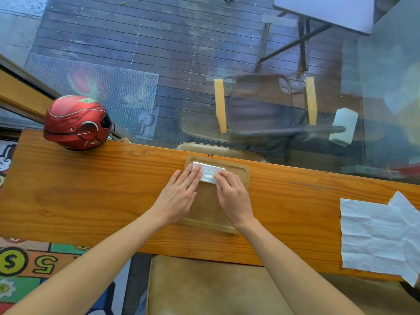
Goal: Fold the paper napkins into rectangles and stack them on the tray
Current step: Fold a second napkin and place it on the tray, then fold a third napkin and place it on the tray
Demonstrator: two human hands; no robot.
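Both hands lie flat and open, gripping nothing: your left hand [179,196] and right hand [234,198] press their fingertips down on either end of a folded napkin [208,172]. Fingers are spread, palms low, which suggests you are flattening the fold or squaring it in place rather than lifting it.

That napkin is a narrow white rectangle lying in the far part of the tray [244,176], close to its back rim. Setting it there probably leaves the nearer, bare part of the tray free for your wrists.

The tray is wooden, with rounded corners, and sits on a long wooden table [91,189], straight in front of you.

Well off to your right, near the table's end, unfolded napkins [375,237] lie spread flat and overlapping, creased but open. They are likely waiting their turn, within reach of your right hand.

At the table's far left stands a red helmet [76,122], clear of the work.
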